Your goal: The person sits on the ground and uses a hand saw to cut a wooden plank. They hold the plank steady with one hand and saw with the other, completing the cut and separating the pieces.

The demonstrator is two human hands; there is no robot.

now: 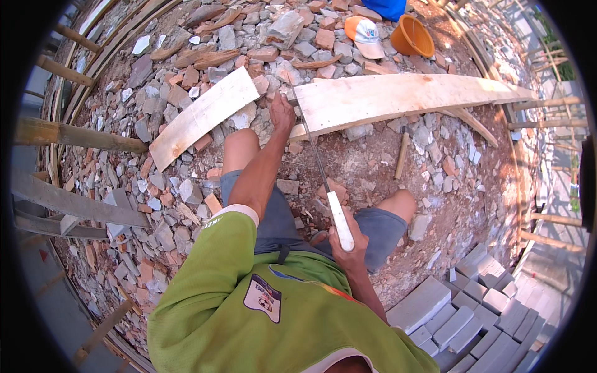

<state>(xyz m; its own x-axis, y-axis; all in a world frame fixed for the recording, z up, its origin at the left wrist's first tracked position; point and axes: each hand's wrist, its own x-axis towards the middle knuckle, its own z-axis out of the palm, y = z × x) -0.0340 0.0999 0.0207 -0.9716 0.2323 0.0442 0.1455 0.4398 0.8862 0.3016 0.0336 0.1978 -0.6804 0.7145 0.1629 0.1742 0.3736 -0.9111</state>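
My right hand (350, 241) is wrapped around the white handle of a handsaw (340, 217). Its thin blade slants up and away, edge-on, across the left end of a long pale wooden board (398, 99). Just left of the blade, my left hand (282, 114) is closed at that end of the board. What its fingers grip is hidden. A shorter cut board (202, 118) lies on the rubble to the left of my left hand.
Broken brick and stone rubble (180, 199) covers the ground. A wooden-handled hammer (402, 154) lies beyond my right knee. An orange bucket (413, 36) and an orange-and-white cap (365, 37) sit at the far side. Grey blocks (423, 304) are stacked at the near right; bamboo poles (81, 135) stand left.
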